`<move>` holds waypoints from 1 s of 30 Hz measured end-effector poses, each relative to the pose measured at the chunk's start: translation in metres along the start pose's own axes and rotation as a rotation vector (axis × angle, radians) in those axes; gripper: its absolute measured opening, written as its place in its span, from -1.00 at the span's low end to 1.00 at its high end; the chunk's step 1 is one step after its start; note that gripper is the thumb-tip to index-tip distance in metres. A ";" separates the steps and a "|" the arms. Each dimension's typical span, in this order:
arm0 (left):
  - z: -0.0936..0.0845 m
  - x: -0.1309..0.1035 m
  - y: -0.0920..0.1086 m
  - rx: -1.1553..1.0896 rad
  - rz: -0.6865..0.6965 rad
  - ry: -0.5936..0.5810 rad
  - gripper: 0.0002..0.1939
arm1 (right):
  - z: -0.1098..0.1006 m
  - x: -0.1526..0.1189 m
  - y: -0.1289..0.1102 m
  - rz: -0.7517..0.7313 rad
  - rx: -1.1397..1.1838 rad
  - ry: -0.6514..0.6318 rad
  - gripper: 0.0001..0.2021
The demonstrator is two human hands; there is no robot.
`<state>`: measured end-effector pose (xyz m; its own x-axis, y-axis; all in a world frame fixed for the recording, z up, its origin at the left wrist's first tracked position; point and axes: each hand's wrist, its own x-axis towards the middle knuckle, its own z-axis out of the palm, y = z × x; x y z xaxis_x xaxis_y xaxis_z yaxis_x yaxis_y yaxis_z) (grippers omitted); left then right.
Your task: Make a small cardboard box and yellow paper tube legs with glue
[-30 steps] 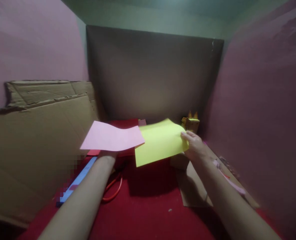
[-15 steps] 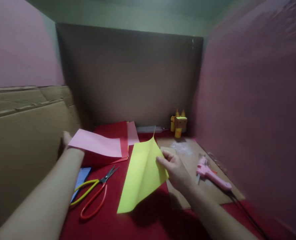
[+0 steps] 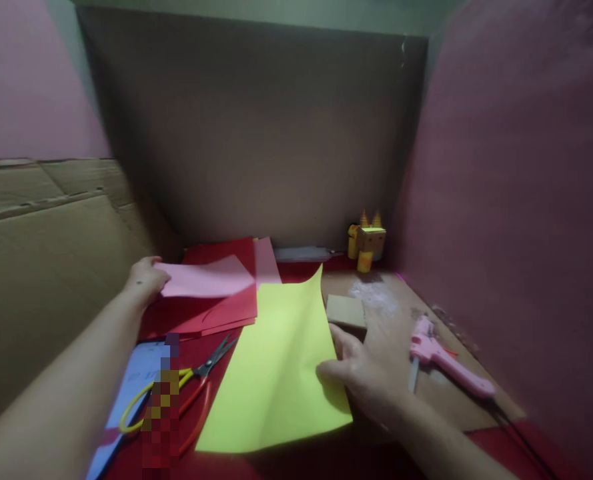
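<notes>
My left hand [image 3: 149, 280] pinches the left end of a pink paper sheet [image 3: 206, 277], which lies over red paper sheets [image 3: 221, 310]. My right hand [image 3: 349, 367] grips the right edge of a yellow paper sheet [image 3: 276, 367], thumb on top and the other fingers partly hidden beneath. The yellow sheet is creased along its length, and its far right corner curls up. Left of it, scissors [image 3: 206, 370] with one yellow and one red handle lie partly over a phone-like device with a lit screen [image 3: 136, 373]. A small cardboard block [image 3: 346, 311] sits just beyond my right hand.
A pink glue gun [image 3: 446, 363] with a dark cord rests on a cardboard sheet [image 3: 396, 333] at right. A small cardboard figure with yellow parts [image 3: 371, 243] stands at the back. Cardboard [image 3: 41, 280] walls the left side; a pink wall [image 3: 516, 200] bounds the right.
The yellow sheet has come nearer and lies flatter, with my right hand still on it. My left hand has come into fuller view at the pink sheet's end. The camera view has shifted.
</notes>
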<state>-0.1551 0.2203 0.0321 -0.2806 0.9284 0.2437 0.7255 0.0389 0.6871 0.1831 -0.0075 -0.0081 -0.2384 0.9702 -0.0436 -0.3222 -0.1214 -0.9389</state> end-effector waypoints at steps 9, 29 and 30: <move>0.000 -0.023 0.029 0.043 -0.083 0.040 -0.60 | 0.005 0.004 0.010 0.162 0.134 0.098 -0.78; 0.019 -0.151 0.061 -0.785 0.021 -0.793 -0.44 | -0.015 0.000 -0.029 0.095 0.078 0.025 -0.64; 0.017 -0.150 0.059 -0.785 0.011 -0.762 -0.46 | -0.015 0.002 -0.022 0.128 0.088 0.009 -0.64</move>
<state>-0.0596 0.0899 0.0244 0.3822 0.9228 -0.0497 0.0473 0.0342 0.9983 0.2030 0.0006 0.0071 -0.2747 0.9474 -0.1640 -0.3685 -0.2613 -0.8922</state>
